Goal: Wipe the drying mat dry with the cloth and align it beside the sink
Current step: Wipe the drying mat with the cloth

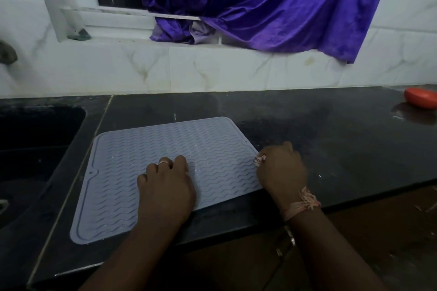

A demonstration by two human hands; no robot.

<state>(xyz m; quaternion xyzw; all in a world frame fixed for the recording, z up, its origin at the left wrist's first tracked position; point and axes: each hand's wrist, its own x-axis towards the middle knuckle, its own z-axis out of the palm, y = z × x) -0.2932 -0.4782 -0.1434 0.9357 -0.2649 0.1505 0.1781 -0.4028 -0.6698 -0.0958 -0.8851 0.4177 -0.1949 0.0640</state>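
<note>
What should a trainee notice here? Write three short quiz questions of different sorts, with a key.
1. True or false: the grey wavy-ribbed silicone drying mat lies on the black stone counter, to the right of the black sink.
2. Where is the left hand? A) pressed on the mat B) inside the sink C) on the window sill
3. Fill the blank: the glossy fabric hanging over the window is ___ in colour.

Key: 1 true; 2 A; 3 purple.
</note>
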